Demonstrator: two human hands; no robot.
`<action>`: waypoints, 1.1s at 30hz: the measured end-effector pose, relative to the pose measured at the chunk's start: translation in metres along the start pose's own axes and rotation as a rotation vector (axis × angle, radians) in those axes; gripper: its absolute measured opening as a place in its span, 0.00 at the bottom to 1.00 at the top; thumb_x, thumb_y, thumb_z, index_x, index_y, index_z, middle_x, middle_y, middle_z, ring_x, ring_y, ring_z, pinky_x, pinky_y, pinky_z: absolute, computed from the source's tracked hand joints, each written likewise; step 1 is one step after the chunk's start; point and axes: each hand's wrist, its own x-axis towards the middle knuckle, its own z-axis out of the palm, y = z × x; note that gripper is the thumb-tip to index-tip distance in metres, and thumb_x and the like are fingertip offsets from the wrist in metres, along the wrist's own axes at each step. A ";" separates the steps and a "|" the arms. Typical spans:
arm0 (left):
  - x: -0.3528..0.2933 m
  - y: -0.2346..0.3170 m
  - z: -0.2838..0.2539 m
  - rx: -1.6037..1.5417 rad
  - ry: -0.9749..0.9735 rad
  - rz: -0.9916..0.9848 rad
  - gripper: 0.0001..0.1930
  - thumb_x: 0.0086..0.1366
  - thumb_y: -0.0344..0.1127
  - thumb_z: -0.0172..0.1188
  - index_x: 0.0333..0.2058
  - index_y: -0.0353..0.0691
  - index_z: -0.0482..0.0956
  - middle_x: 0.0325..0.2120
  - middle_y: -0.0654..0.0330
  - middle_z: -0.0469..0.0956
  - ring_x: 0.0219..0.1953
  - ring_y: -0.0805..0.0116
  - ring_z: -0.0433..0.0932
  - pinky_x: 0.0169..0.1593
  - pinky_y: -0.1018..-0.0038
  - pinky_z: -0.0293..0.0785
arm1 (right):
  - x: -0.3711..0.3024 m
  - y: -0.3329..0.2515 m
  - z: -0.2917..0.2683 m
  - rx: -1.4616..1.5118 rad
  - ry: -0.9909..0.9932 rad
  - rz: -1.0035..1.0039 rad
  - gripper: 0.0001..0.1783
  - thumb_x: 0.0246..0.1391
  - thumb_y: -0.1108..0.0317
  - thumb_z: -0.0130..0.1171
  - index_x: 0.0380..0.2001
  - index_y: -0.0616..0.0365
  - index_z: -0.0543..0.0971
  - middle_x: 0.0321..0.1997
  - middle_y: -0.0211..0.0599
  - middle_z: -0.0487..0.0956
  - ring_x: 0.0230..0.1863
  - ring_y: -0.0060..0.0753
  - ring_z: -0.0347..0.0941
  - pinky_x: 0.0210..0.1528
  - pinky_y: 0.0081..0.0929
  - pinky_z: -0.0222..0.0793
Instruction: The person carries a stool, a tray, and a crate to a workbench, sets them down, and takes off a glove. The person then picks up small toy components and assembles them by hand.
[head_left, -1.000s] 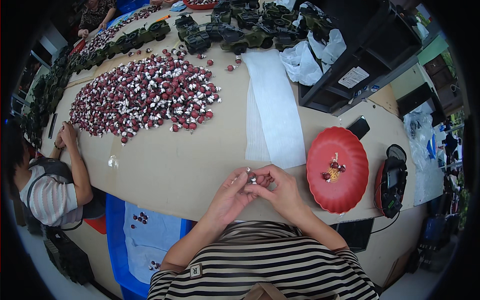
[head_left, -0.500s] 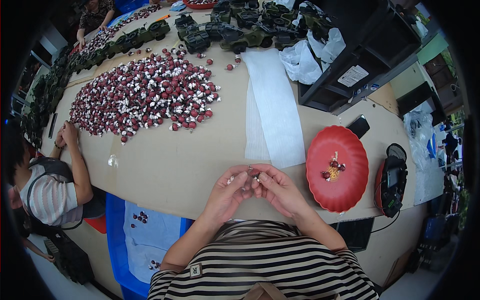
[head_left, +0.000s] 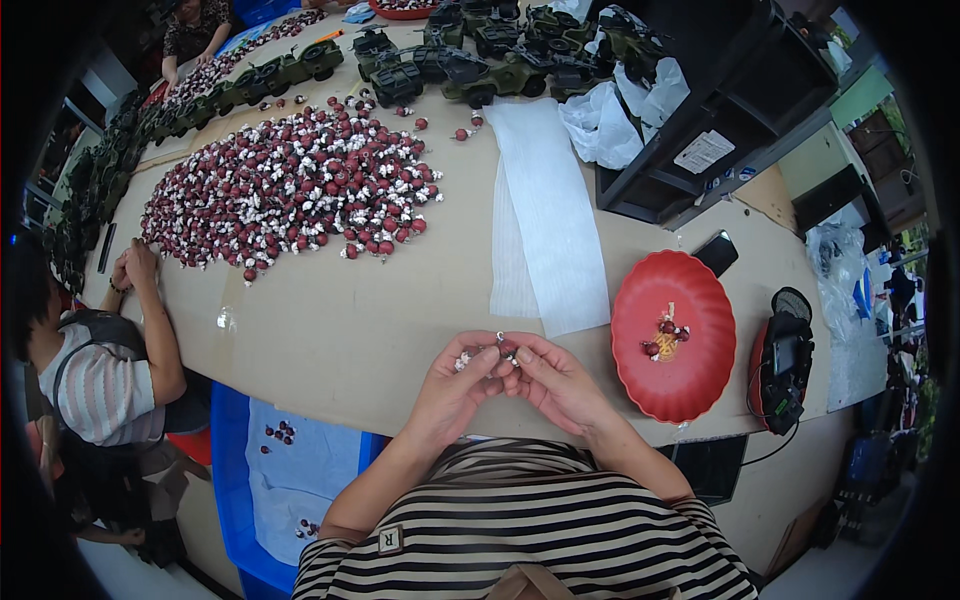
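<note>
My left hand (head_left: 452, 392) and my right hand (head_left: 556, 384) meet over the table's near edge. Between their thumbs and fingertips is a small dark red trinket (head_left: 507, 349) with a pale, ring-like tip on top. White-and-red bits (head_left: 463, 360) also show in the curled fingers of my left hand; they look like another such trinket. Right of my hands, a red scalloped bowl (head_left: 634, 375) holds a few red-and-white trinkets (head_left: 666, 341). A large pile of the same trinkets (head_left: 300, 190) covers the table further off to the left.
White foam sheets (head_left: 550, 220) lie beyond my hands. Green toy vehicles (head_left: 500, 75) line the far side, near a black crate (head_left: 720, 120). A phone (head_left: 717, 253) and a black device (head_left: 787, 365) lie right. A blue bin (head_left: 232, 480) sits lower left; a co-worker (head_left: 100, 380) sits left.
The trinket in my fingertips has turned a little, and its pale tip now stands up more plainly. At the lower left, a person behind the seated co-worker has shifted.
</note>
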 end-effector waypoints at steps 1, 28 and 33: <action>0.001 0.000 -0.002 0.000 0.003 0.002 0.11 0.71 0.36 0.53 0.48 0.41 0.73 0.40 0.62 0.78 0.37 0.74 0.74 0.38 0.75 0.71 | 0.000 -0.001 -0.003 -0.112 0.061 -0.035 0.19 0.68 0.64 0.46 0.57 0.61 0.70 0.43 0.32 0.77 0.41 0.24 0.74 0.48 0.23 0.71; 0.001 0.002 -0.020 -0.437 -0.057 0.065 0.24 0.74 0.46 0.44 0.64 0.44 0.62 0.61 0.54 0.65 0.62 0.61 0.63 0.61 0.62 0.64 | 0.016 -0.009 0.025 -0.490 0.213 -0.244 0.14 0.60 0.73 0.58 0.49 0.63 0.78 0.41 0.37 0.80 0.36 0.23 0.75 0.42 0.21 0.74; 0.001 -0.007 -0.017 -0.224 -0.050 0.072 0.16 0.71 0.34 0.52 0.56 0.43 0.72 0.45 0.62 0.75 0.45 0.70 0.73 0.51 0.69 0.72 | 0.017 -0.003 0.016 -0.229 0.196 -0.075 0.12 0.64 0.72 0.52 0.49 0.64 0.77 0.41 0.37 0.81 0.37 0.21 0.76 0.42 0.20 0.74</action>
